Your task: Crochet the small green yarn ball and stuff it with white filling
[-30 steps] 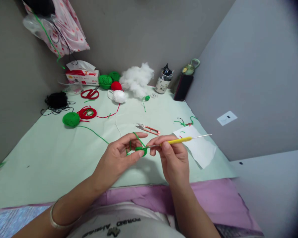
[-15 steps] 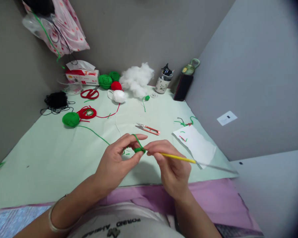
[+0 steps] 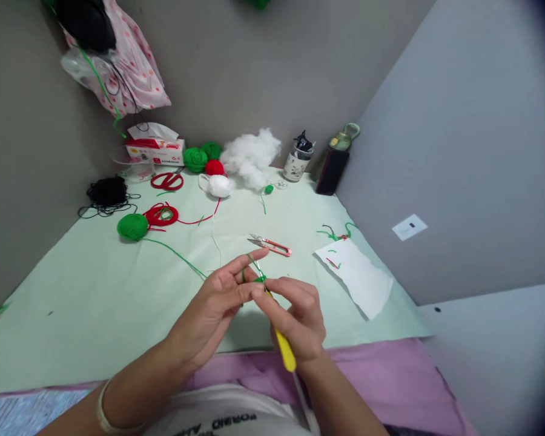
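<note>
Crochet piece (image 3: 260,279) tiny, likely soft, light; my left hand (image 3: 218,309) pinches its edge. My right hand (image 3: 300,318) closed round stiff yellow hook (image 3: 284,348), near tip.

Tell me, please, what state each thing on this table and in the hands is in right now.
left hand, pinches the green crochet piece.
right hand, shut on the crochet hook.
crochet hook, tip in the piece, handle toward the body.
green yarn ball, lying, strand run out toward the hands.
thread snips, lying flat, untouched.
tissue box, open, tissue sticking up.
</note>
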`<state>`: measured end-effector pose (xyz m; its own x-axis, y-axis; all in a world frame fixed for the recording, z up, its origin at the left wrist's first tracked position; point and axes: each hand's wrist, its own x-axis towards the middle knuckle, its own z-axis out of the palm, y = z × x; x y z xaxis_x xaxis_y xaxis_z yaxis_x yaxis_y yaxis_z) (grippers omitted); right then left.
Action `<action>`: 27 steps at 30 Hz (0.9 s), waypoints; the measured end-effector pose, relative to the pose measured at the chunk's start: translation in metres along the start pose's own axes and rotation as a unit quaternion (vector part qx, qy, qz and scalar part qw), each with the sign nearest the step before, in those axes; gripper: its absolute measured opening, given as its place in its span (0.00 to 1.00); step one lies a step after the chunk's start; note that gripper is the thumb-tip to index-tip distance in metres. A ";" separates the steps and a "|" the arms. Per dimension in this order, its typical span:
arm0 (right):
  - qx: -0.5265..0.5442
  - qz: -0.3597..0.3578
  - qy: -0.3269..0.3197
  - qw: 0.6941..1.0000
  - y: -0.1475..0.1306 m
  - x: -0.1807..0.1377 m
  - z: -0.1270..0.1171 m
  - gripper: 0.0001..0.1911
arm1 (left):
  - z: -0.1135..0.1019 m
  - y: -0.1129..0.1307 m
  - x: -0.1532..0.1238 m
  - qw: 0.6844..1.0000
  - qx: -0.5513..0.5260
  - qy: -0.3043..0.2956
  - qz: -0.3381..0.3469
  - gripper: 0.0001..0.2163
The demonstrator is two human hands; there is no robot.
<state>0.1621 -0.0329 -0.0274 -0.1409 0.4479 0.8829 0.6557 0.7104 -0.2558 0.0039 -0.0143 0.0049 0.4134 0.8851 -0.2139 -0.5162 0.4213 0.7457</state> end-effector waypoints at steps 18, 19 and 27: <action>0.413 0.323 0.020 0.851 0.004 0.018 -0.001 0.08 | -0.004 0.004 0.004 0.988 0.141 -0.001 0.060 0.23; 0.421 0.336 0.025 0.842 0.005 0.020 -0.003 0.08 | -0.004 0.005 0.004 0.992 0.118 -0.010 0.048 0.23; 0.526 0.433 0.035 0.731 0.011 0.029 -0.010 0.10 | -0.008 0.007 0.006 0.997 0.021 -0.072 -0.007 0.20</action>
<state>0.1729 -0.0173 -0.0003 0.0522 0.9744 0.2185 -0.4631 0.2175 -0.8592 -0.0035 -0.0048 0.0038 0.5255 0.8400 -0.1348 -0.4788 0.4230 0.7693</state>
